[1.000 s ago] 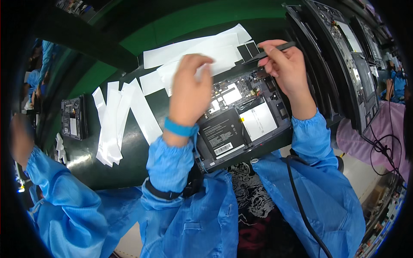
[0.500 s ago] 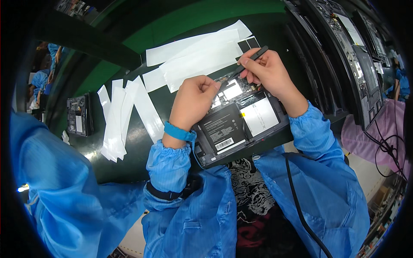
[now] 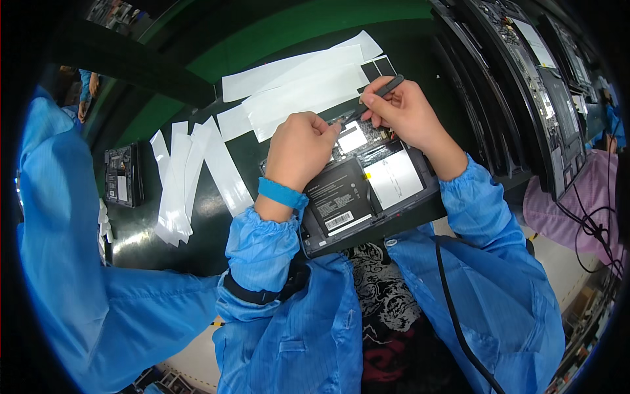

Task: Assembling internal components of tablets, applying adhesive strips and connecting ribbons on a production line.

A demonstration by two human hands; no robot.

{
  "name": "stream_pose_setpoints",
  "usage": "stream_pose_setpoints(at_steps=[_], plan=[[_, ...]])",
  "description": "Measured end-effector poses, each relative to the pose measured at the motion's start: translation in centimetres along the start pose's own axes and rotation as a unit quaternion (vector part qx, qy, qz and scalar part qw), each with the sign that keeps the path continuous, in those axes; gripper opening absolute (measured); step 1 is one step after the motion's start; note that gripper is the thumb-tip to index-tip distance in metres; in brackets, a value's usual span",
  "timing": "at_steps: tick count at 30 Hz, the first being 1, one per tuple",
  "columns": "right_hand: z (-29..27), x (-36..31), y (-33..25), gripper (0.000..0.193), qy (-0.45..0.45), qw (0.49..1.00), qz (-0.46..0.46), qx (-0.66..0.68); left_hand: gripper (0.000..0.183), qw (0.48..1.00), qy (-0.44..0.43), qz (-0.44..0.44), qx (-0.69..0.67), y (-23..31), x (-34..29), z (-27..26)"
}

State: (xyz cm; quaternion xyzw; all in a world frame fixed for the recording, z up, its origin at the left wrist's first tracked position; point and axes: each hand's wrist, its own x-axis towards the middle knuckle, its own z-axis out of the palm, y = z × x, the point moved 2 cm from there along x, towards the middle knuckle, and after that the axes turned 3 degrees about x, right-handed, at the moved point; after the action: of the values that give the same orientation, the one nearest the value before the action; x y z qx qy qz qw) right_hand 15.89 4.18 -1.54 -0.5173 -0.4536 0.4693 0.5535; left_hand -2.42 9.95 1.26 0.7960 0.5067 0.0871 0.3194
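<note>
An opened tablet-like device (image 3: 308,245) lies in front of me, its insides exposed. It has a black battery (image 3: 338,197), a white rectangular panel (image 3: 394,178) and a circuit board (image 3: 375,135) along the far side. My right hand (image 3: 401,111) grips black tweezers (image 3: 390,86), their tips pointing down-left over the far edge of the board. Close to those tips, my left hand (image 3: 300,148) is pinched at the board's far left corner; what its fingers hold, if anything, is hidden. A blue wrist strap (image 3: 281,192) circles my left wrist.
White strips (image 3: 226,167) and broad white sheets (image 3: 298,92) lie on the dark green table beyond and left of the device. Another opened device (image 3: 123,176) sits at far left. Opened devices (image 3: 558,98) stand upright at right, near black cables (image 3: 594,230). A blue-sleeved person (image 3: 65,249) is at left.
My left hand has shifted slightly right and up, and the tweezers have dipped slightly. The blue-sleeved person at left has moved, uncovering more of the table's near left edge.
</note>
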Motion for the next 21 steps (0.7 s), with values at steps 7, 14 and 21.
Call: stream_pose_setpoints(at_steps=[7, 14, 21], plan=[[0.1, -0.1, 0.3, 0.012, -0.006, 1.0, -0.004, 0.003, 0.029, 0.999, -0.008, -0.037, -0.006, -0.1, 0.6, 0.0], [0.2, -0.3, 0.5, 0.013, -0.005, 1.0, -0.008, -0.009, 0.03, 0.999, -0.003, -0.047, -0.014, -0.1, 0.7, 0.0], [0.4, -0.2, 0.4, 0.013, -0.009, 1.0, 0.001, -0.013, 0.037, 0.99, -0.024, -0.131, 0.045, 0.6, 0.8, -1.2]])
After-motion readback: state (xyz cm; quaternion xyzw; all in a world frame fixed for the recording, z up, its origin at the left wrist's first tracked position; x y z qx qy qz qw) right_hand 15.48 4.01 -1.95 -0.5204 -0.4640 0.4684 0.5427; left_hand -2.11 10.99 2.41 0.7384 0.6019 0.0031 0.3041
